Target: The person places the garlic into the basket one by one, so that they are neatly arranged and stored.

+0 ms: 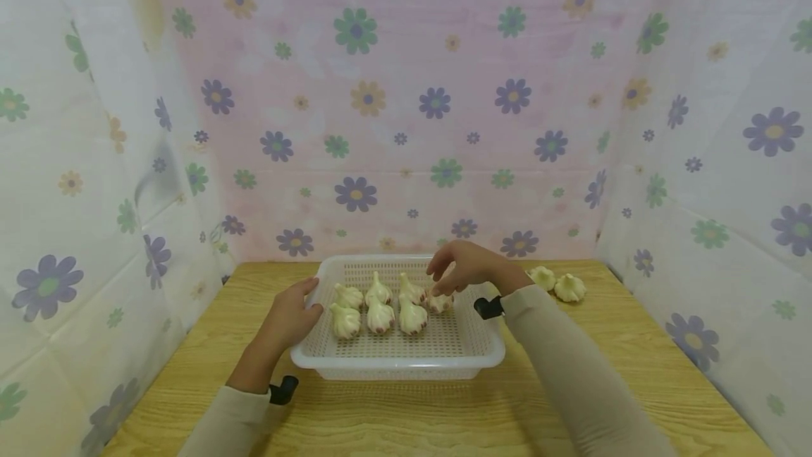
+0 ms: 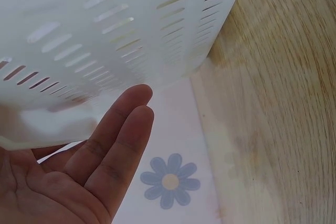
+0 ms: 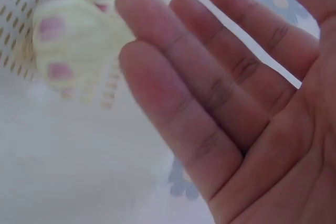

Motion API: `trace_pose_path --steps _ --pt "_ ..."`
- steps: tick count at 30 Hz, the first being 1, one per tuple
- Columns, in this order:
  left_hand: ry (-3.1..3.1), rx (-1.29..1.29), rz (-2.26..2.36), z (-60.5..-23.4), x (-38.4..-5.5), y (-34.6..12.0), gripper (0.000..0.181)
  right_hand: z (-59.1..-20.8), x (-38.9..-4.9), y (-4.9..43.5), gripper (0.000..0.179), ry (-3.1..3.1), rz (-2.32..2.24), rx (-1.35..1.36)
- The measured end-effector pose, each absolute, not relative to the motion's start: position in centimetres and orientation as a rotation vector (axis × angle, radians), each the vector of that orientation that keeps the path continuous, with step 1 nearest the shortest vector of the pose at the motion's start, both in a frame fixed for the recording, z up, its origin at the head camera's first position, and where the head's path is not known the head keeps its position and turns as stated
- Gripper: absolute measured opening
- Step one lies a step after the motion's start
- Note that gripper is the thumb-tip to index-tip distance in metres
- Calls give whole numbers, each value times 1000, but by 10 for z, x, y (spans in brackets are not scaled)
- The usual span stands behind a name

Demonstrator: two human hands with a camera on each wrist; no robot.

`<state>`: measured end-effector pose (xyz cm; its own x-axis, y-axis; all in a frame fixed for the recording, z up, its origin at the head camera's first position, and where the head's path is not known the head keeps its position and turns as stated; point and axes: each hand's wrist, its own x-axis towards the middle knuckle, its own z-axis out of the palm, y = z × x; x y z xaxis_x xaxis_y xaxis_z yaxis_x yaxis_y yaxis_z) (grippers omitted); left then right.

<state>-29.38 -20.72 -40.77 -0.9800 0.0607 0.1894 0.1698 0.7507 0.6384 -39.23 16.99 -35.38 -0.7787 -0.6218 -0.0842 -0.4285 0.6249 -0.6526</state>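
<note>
A white plastic basket (image 1: pixel 393 363) with slotted sides holds several garlic bulbs (image 1: pixel 380 317) in two rows. My left hand (image 1: pixel 292 316) holds its left rim, thumb over the edge. In the left wrist view, the fingers (image 2: pixel 118 148) extend along the outside of the slotted wall. Over the right part of the basket hovers my right hand (image 1: pixel 466 266), fingers loosely bent and apart. Just below its fingertips lies one bulb (image 1: pixel 440 303), partly covered by the hand. The right wrist view shows nothing between the fingers (image 3: pixel 163 87), with purple-marked garlic (image 3: pixel 71 40) beyond them.
Two more garlic bulbs (image 1: pixel 569 288) rest on the wooden table (image 1: pixel 393 418) behind the right forearm, to the right of the basket. Flower-patterned cloth (image 1: pixel 406 161) encloses the table at the back and both sides.
</note>
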Motion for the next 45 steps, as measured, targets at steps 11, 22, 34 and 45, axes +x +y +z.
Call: trace_pose_path --steps 11,22,34,45 --pt "-2786 -189 -1014 -410 -296 -209 60 -348 -396 219 51 2592 -1054 -866" --pt "-2787 -188 -1026 -411 -296 -209 61 -353 -392 276 43 2861 -1121 -700" --pt "-2782 -200 -1039 -410 -296 -209 60 -374 -380 339 54 2988 -1370 -464" --pt "-2781 -191 -1054 -409 -295 -209 60 -401 -373 376 79 3107 -1242 -284"
